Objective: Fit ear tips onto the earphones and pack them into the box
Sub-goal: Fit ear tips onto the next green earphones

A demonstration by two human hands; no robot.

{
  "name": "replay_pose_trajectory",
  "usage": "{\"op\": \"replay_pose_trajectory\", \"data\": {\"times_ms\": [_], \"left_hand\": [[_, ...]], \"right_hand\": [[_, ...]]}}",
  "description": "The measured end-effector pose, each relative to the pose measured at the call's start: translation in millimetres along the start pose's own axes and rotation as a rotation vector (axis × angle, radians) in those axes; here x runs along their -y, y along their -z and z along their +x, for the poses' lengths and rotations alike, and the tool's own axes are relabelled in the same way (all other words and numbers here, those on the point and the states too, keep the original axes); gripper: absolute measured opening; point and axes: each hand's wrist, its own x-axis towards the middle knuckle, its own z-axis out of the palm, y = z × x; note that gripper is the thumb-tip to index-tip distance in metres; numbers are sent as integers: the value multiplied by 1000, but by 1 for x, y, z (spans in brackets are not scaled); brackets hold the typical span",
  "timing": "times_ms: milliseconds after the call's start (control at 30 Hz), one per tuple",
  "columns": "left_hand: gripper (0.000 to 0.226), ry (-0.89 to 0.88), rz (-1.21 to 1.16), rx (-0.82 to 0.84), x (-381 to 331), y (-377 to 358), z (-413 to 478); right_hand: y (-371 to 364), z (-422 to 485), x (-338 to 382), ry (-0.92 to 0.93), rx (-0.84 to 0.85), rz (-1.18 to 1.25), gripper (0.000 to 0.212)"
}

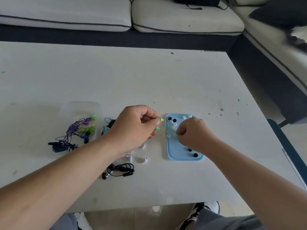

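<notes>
My left hand point(136, 127) pinches a green earphone point(159, 120) with a yellow nozzle, its second green bud point(157, 128) hanging just below my fingers. My right hand point(193, 133) hovers over the blue lid point(177, 151), fingers curled and pinching at the small ear tips there; what it pinches is hidden. Black tips point(195, 155) and clear tips point(174, 124) lie scattered on the lid. A clear plastic box point(81, 108) at left holds purple, green and blue earphones point(83, 126).
Black earphones point(119, 170) and white earphones point(141, 159) lie on the white table point(149, 77) near my left forearm. A blue pair point(106, 125) sits behind my left hand. A sofa runs along the far edge and right side.
</notes>
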Motion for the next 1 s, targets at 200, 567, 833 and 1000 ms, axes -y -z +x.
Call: {"op": "replay_pose_trajectory", "data": {"times_ms": [200, 567, 833, 1000], "left_hand": [[5, 25, -6, 6, -2, -1, 1], [10, -2, -78, -12, -9, 8, -2], [9, -4, -103, -11, -9, 9, -2], [8, -11, -87, 21, -6, 8, -2]], "right_hand": [[16, -12, 7, -24, -49, 194, 27], [39, -41, 48, 55, 60, 867, 15], [37, -41, 49, 77, 49, 829, 15], [36, -39, 49, 47, 85, 959, 15]]}}
